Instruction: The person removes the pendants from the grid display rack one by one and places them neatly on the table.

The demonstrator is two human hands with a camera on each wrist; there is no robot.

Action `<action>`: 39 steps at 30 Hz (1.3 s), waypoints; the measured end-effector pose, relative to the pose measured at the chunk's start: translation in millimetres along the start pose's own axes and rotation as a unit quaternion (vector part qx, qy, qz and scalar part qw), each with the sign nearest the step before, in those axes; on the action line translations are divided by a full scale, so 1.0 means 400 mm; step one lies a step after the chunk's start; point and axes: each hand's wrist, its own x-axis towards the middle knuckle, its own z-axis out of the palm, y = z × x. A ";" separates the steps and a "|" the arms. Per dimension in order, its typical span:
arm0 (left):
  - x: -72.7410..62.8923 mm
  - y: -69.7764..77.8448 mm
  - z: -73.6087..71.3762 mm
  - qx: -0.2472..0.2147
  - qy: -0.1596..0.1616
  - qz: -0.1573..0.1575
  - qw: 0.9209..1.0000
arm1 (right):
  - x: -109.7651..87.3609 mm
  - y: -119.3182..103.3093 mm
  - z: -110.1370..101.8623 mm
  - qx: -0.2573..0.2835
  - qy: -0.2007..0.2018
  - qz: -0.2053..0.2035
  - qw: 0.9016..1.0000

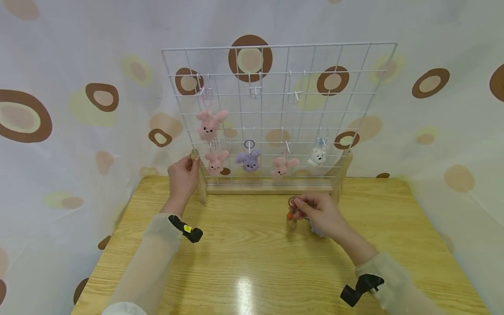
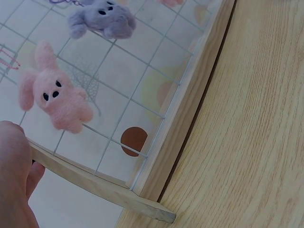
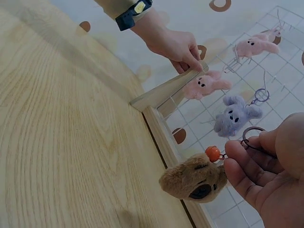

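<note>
At the left side of a white wire grid rack (image 1: 271, 111), my left hand (image 1: 183, 177) grips the top of the wooden side support (image 1: 201, 181). My right hand (image 1: 316, 214), in front of the rack's lower right, pinches the metal ring (image 3: 254, 135) of a plush keychain. From that ring hang an orange bell (image 3: 212, 153) and a brown furry plush (image 3: 192, 173) with a dark nose. A greyish-purple plush (image 1: 317, 230) shows below my right hand in the head view, partly hidden by it.
On the rack's hooks hang an upper pink plush (image 1: 210, 126), a lower pink plush (image 1: 216, 162), a purple plush (image 1: 250, 162), another pink plush (image 1: 282, 167) and a white plush (image 1: 317, 156). Bare upper hooks (image 1: 255, 92) project forward. The rack stands on a wooden table (image 1: 236, 245) before a patterned wall covering (image 1: 118, 175).
</note>
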 end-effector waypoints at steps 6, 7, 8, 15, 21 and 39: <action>0.000 0.000 0.000 -0.002 0.000 -0.001 1.000 | -0.011 0.031 0.009 0.007 0.005 0.004 1.000; 0.000 0.000 -0.001 -0.003 0.000 -0.002 1.000 | -0.013 0.035 0.011 0.009 0.003 0.007 1.000; -0.001 0.001 -0.001 -0.004 0.001 -0.004 1.000 | -0.015 0.038 0.013 0.009 0.002 0.010 1.000; -0.001 -0.003 0.001 -0.003 -0.001 -0.005 1.000 | -0.026 0.071 0.021 0.009 0.004 0.036 0.999; 0.000 -0.007 0.002 -0.006 0.004 -0.001 1.000 | -0.023 0.096 0.025 0.018 0.022 0.053 0.998; 0.001 -0.013 0.004 -0.008 0.001 -0.008 1.000 | 0.017 0.149 0.050 0.064 0.057 0.069 0.994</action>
